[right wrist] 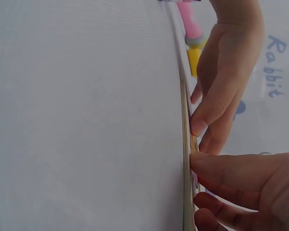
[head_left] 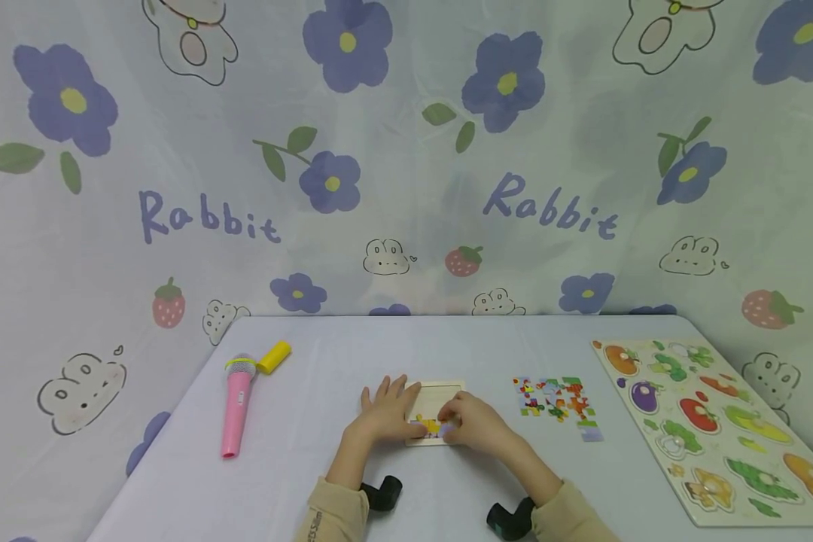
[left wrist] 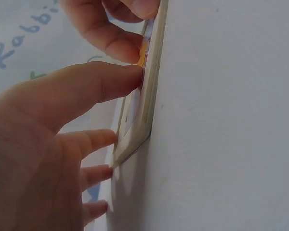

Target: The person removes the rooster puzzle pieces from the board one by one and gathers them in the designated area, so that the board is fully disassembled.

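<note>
A shallow wooden puzzle tray (head_left: pixel 435 392) lies on the table between both hands, with a few joined puzzle pieces (head_left: pixel 431 427) in yellow and lilac along its near side. My left hand (head_left: pixel 384 415) rests over the tray's left edge, fingers spread, thumb pressing on the pieces. From the right, my right hand (head_left: pixel 477 425) reaches in with curled fingers and pinches a lilac puzzle piece (head_left: pixel 448 427) at the near right of the tray; its fingers partly cover that piece. In the left wrist view, the thumb (left wrist: pixel 120 79) touches the pieces beside a yellow patch.
More puzzle pieces (head_left: pixel 557 399) lie right of the tray. Farther right is a vegetable peg board (head_left: pixel 701 429). A pink toy microphone (head_left: pixel 235 410) and a yellow cylinder (head_left: pixel 274 357) lie on the left. Black devices (head_left: pixel 383 494) sit at the wrists.
</note>
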A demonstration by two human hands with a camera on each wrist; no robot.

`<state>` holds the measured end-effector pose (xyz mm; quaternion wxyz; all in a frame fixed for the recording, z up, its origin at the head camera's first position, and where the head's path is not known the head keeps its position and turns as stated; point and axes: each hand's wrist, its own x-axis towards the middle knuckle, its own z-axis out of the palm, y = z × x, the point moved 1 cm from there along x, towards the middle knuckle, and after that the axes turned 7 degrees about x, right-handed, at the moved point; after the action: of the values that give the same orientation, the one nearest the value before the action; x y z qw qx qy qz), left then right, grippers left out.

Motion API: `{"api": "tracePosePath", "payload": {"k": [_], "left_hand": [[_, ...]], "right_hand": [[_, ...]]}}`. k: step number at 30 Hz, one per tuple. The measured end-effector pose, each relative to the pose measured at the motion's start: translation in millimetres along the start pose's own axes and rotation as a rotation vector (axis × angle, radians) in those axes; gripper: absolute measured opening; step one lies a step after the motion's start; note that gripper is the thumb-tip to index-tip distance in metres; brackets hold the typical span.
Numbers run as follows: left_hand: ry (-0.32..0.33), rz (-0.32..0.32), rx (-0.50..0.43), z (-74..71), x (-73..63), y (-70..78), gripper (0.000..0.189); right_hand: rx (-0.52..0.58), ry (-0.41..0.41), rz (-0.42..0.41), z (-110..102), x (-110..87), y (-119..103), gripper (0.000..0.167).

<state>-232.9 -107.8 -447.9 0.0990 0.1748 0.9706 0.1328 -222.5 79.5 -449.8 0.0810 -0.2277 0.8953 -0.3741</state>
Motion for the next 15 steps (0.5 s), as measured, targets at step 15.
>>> {"api": "tracePosePath", "payload": {"k": [15], "left_hand": [[-0.015,0.017,-0.008,-0.2,1.8,-4.8,0.084]], "right_hand": [[0.114,0.015,0.01,0.3,0.1,-0.3,0.021]]}}
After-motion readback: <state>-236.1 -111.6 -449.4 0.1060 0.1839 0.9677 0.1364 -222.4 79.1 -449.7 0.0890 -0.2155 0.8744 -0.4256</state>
